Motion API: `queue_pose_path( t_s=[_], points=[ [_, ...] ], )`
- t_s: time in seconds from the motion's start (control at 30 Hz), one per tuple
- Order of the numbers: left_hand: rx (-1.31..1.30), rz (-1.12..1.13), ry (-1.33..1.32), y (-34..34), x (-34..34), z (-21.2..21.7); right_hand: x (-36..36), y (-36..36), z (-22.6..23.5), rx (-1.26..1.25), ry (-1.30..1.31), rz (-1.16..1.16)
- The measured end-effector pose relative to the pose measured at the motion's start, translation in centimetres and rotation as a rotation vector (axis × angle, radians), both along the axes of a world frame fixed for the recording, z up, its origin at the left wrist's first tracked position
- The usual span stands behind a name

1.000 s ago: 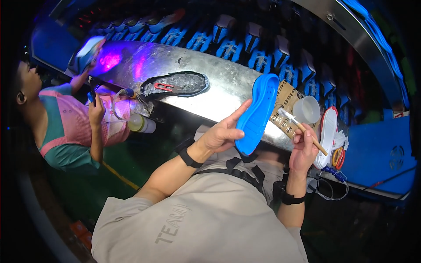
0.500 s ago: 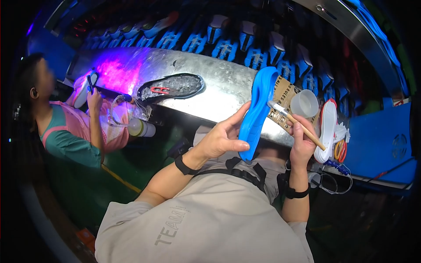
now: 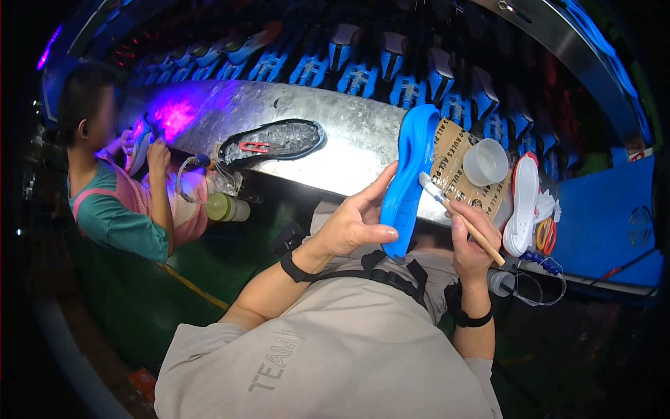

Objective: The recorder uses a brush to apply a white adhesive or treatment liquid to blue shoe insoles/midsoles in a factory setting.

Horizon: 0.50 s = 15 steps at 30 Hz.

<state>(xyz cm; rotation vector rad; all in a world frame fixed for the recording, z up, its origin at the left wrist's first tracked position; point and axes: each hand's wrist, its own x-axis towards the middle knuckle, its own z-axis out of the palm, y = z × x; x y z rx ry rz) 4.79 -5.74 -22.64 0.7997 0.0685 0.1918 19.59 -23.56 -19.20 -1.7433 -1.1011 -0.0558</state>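
A blue shoe sole (image 3: pixel 406 188) stands nearly upright in front of me, its hollow inner side turned toward the right. My left hand (image 3: pixel 356 222) grips its lower left edge, thumb across the front and fingers behind. In my right hand (image 3: pixel 472 246) is a wooden-handled brush (image 3: pixel 477 236), held like a pen. Its pale bristles lie at the sole's right edge, about mid-length; whether they touch is hard to tell. Just beyond the brush, a translucent plastic cup (image 3: pixel 486 163) rests on a brown cardboard piece (image 3: pixel 453 150).
On the metal bench (image 3: pixel 349 119) lies a dark shoe upper (image 3: pixel 273 142) with a red clip-like piece. A white sole with red edging (image 3: pixel 522 206) lies right, beside orange-handled scissors (image 3: pixel 546 236). Blue shoe racks (image 3: pixel 359 77) line the back. A co-worker (image 3: pixel 118 181) sits left, handling a shoe.
The brush has shifted slightly left and down along the sole's edge with my right hand. My left hand and the sole barely moved. The co-worker's hands have come together at their shoe.
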Motion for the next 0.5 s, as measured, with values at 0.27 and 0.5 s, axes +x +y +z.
queue_pose_path(
  t_s=[0.27,0.5],
  points=[
    [-0.006,0.031,-0.008,0.4,0.0,-0.1,-1.0,-0.5,0.3,-0.034,0.075,0.045],
    [0.095,0.088,0.017,0.7,0.3,0.0,-1.6,-0.7,1.1,-0.056,0.151,0.069]
  ],
)
